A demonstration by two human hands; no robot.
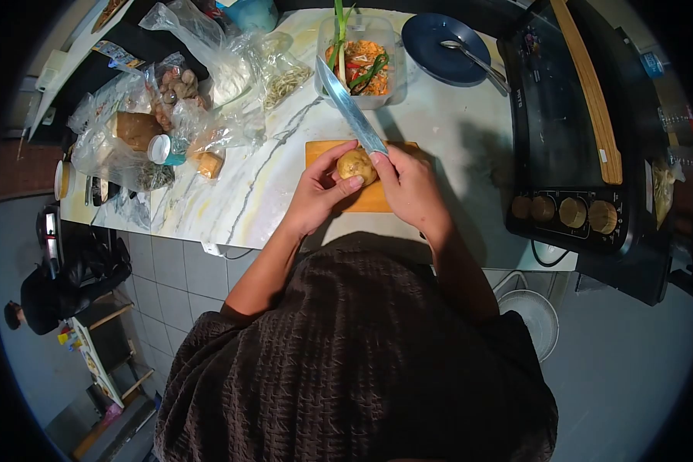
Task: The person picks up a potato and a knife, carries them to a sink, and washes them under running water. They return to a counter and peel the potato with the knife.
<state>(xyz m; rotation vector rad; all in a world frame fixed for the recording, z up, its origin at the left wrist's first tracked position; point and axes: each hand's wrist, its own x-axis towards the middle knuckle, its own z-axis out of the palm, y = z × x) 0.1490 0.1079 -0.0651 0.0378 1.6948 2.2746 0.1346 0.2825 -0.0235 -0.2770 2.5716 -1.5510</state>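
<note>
Between my hands is a yellowish-brown potato [356,165], held above a wooden cutting board [368,202]. My left hand [321,189] wraps its fingers and thumb around the potato. The handle of a kitchen knife [349,108] is inside my right hand [413,187], which stays close against the potato's right side. The wide blade points up and away to the left, its tip near a clear plastic container [393,77]. That container holds shredded orange vegetables [368,55] and green onion stalks [341,35].
A dark blue plate [431,50] with a spoon [473,58] lies at the back right. Along the right side stands a black toaster oven [562,115]. Plastic bags of food [135,123] and a small jar [162,149] crowd the left. A person [54,285] sits at far left.
</note>
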